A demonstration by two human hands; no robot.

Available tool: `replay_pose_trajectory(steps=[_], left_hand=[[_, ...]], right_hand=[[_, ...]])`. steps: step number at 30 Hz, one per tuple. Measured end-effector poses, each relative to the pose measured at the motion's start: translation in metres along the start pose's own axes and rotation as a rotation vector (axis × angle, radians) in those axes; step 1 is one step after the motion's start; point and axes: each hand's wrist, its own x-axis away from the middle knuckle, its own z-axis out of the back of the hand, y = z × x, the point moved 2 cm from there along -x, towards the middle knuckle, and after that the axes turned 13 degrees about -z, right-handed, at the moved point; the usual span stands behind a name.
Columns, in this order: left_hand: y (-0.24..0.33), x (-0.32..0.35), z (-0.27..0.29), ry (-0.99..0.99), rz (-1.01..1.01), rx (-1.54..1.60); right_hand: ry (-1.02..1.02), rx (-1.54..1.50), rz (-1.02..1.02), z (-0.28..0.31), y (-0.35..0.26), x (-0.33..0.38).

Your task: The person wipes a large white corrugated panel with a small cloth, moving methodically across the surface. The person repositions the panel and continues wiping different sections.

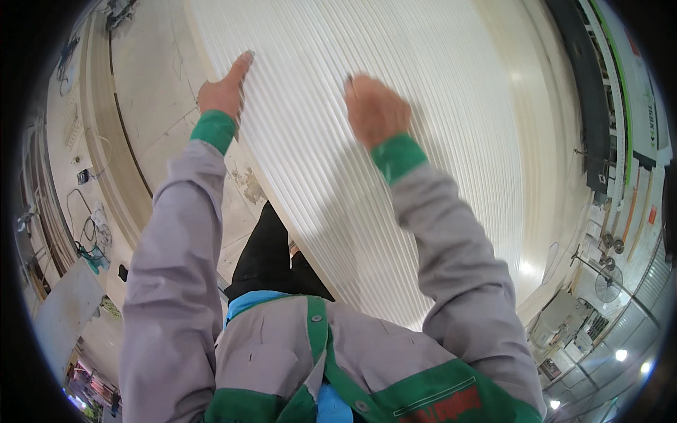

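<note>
A large white panel (pixel 317 162) with fine parallel ribs lies in front of me and fills the middle of the view. My left hand (pixel 221 94) is at its left edge, one digit stretched out over the ribs and the other fingers hidden around the border. Over the ribbed surface, my right hand (pixel 379 111) is closed, with its knuckles up. A small dark tip shows by its fingers, too blurred and small to name. Whether this hand touches the panel I cannot tell.
Pale, stained floor (pixel 159 63) runs along the panel's left side. Long beige boards (pixel 116 148) and a teal power tool with a cord (pixel 94 257) lie farther left. On the right are a dark beam (pixel 589 92) and a round fan (pixel 608 283).
</note>
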Motion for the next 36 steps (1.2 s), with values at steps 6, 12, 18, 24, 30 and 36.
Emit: replay_pose_trajectory(steps=[6, 12, 18, 24, 30, 36], left_hand=[[0.020, 0.009, 0.003, 0.058, -0.134, -0.507], [0.036, 0.066, -0.033, -0.008, -0.548, -0.978], [0.023, 0.109, -0.062, 0.031, -0.582, -1.149], [0.026, 0.106, -0.062, 0.038, -0.548, -1.188], [0.029, 0.108, -0.065, 0.026, -0.530, -1.163], [0.029, 0.105, -0.065, 0.028, -0.512, -1.182]], right_hand=[[0.006, -0.057, -0.045, 0.076, 0.092, 0.214], [-0.044, 0.091, -0.127, 0.135, 0.155, 0.379], [-0.008, 0.109, -0.278, 0.155, 0.178, 0.451], [0.006, -0.073, -0.566, 0.162, 0.176, 0.456], [0.033, -0.128, -0.569, 0.164, 0.180, 0.465], [0.073, -0.080, -0.572, 0.177, 0.194, 0.488]])
